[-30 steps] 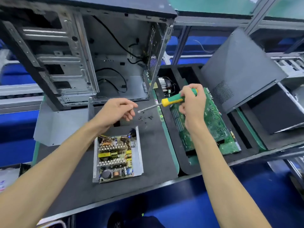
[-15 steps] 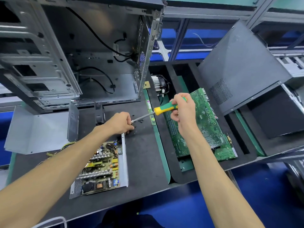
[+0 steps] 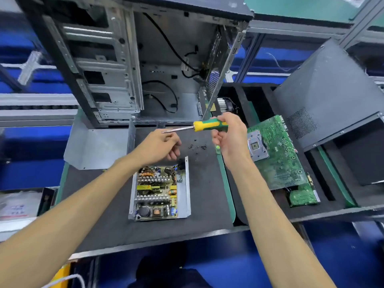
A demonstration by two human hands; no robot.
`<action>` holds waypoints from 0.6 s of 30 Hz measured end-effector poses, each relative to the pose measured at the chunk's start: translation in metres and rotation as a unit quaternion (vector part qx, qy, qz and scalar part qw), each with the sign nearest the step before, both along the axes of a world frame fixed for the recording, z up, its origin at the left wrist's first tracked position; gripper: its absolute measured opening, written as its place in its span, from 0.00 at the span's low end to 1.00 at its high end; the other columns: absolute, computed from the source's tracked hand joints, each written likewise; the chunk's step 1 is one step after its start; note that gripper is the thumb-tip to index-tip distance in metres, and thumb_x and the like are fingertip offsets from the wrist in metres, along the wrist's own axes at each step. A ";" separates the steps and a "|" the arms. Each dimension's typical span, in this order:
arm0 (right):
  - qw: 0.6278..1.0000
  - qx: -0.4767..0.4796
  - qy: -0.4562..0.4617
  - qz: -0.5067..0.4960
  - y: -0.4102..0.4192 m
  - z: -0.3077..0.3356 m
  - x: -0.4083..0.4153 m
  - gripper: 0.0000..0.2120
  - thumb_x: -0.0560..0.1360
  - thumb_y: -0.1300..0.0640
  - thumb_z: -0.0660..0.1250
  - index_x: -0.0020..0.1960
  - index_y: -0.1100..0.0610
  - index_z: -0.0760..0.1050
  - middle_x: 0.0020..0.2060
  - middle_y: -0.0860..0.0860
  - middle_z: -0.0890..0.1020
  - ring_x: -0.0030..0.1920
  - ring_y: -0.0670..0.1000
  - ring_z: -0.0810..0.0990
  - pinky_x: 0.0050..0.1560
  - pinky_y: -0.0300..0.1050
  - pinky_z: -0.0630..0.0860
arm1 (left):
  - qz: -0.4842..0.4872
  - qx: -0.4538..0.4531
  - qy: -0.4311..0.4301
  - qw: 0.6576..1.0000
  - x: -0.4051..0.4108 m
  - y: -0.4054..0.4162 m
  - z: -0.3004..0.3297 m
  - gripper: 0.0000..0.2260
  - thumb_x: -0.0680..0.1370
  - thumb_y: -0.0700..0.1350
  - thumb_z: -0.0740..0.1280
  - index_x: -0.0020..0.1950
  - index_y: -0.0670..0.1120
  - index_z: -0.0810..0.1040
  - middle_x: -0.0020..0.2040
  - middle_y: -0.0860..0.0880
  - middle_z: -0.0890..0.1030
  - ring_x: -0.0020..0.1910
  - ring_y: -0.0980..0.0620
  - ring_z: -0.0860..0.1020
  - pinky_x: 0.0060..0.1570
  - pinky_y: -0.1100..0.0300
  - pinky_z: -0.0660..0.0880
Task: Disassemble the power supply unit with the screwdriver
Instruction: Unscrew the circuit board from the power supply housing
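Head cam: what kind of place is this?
Likely a computer teardown or recycling workbench: a stripped grey metal PC case, a bare green motherboard in a black foam tray, and an opened power supply unit on the black mat.

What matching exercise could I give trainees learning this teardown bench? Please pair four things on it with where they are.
Things:
1. screwdriver
2. power supply unit
3. loose screws
4. motherboard

Places:
A. scattered on the dark mat, between the two hands
B. propped in the tray on the right
C. in the grip of the right hand
D. flat on the mat, cover off, below the left hand

Pairs: 1-C, 2-D, 3-A, 4-B
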State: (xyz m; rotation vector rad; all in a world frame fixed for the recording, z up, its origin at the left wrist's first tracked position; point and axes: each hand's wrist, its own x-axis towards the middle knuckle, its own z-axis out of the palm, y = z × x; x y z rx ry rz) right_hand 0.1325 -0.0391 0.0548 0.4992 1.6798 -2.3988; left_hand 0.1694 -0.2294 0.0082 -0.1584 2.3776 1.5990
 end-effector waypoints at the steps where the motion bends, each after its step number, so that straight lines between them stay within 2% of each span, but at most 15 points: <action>1: 1.000 0.002 0.009 -0.001 -0.007 0.001 0.008 0.02 0.77 0.65 0.61 0.48 0.59 0.69 0.43 0.57 0.80 0.23 0.49 0.70 0.21 0.38 0.63 | 0.005 -0.002 0.009 1.000 0.010 -0.007 0.003 0.12 0.84 0.40 0.59 0.43 0.42 0.77 0.34 0.43 0.83 0.29 0.50 0.79 0.31 0.60 0.76; 5: 0.996 0.050 0.070 -0.001 -0.025 0.008 0.041 0.03 0.78 0.63 0.59 0.47 0.57 0.69 0.36 0.50 0.83 0.22 0.49 0.66 0.21 0.37 0.58 | 0.019 -0.037 0.033 0.999 0.052 -0.037 0.008 0.11 0.83 0.41 0.61 0.44 0.46 0.79 0.30 0.50 0.82 0.27 0.56 0.78 0.27 0.66 0.72; 7: 0.989 0.085 0.123 0.002 -0.032 0.012 0.060 0.05 0.77 0.62 0.60 0.44 0.55 0.68 0.34 0.50 0.82 0.23 0.48 0.64 0.20 0.36 0.58 | 0.030 -0.052 0.039 0.997 0.074 -0.048 0.009 0.10 0.83 0.45 0.63 0.44 0.47 0.79 0.29 0.52 0.81 0.27 0.58 0.77 0.30 0.67 0.72; 9: 0.977 0.103 0.188 0.006 -0.037 0.016 0.080 0.04 0.73 0.63 0.61 0.43 0.55 0.69 0.34 0.53 0.81 0.23 0.47 0.65 0.21 0.36 0.60 | 0.057 -0.058 0.045 0.996 0.092 -0.056 0.006 0.11 0.82 0.49 0.65 0.43 0.45 0.79 0.30 0.51 0.81 0.28 0.57 0.77 0.34 0.64 0.74; 11: 0.955 0.126 0.267 0.029 -0.041 0.018 0.100 0.06 0.71 0.64 0.62 0.44 0.55 0.69 0.34 0.56 0.80 0.26 0.46 0.69 0.23 0.37 0.65 | 0.087 -0.058 0.050 0.993 0.108 -0.060 0.002 0.13 0.82 0.51 0.66 0.42 0.44 0.78 0.32 0.49 0.80 0.29 0.56 0.75 0.35 0.60 0.73; 14: 0.899 0.203 0.377 0.092 -0.045 0.016 0.124 0.05 0.69 0.62 0.63 0.44 0.56 0.69 0.35 0.60 0.79 0.31 0.46 0.73 0.32 0.37 0.71 | 0.113 -0.064 0.028 0.991 0.126 -0.063 -0.005 0.15 0.79 0.55 0.69 0.40 0.45 0.74 0.33 0.48 0.76 0.33 0.52 0.74 0.38 0.56 0.72; 17: 0.855 0.254 0.425 0.155 -0.048 0.007 0.141 0.06 0.70 0.61 0.65 0.46 0.57 0.70 0.35 0.54 0.79 0.32 0.47 0.75 0.35 0.37 0.73 | 0.118 -0.089 -0.020 0.989 0.140 -0.061 -0.012 0.19 0.76 0.59 0.72 0.44 0.43 0.73 0.38 0.45 0.77 0.36 0.47 0.76 0.41 0.46 0.77; 18: 0.845 0.265 0.431 0.172 -0.049 0.003 0.145 0.06 0.70 0.60 0.65 0.46 0.57 0.71 0.35 0.53 0.79 0.32 0.46 0.75 0.35 0.37 0.73 | 0.113 -0.097 -0.042 0.988 0.145 -0.059 -0.015 0.21 0.75 0.60 0.72 0.48 0.43 0.73 0.41 0.45 0.79 0.37 0.47 0.78 0.41 0.46 0.80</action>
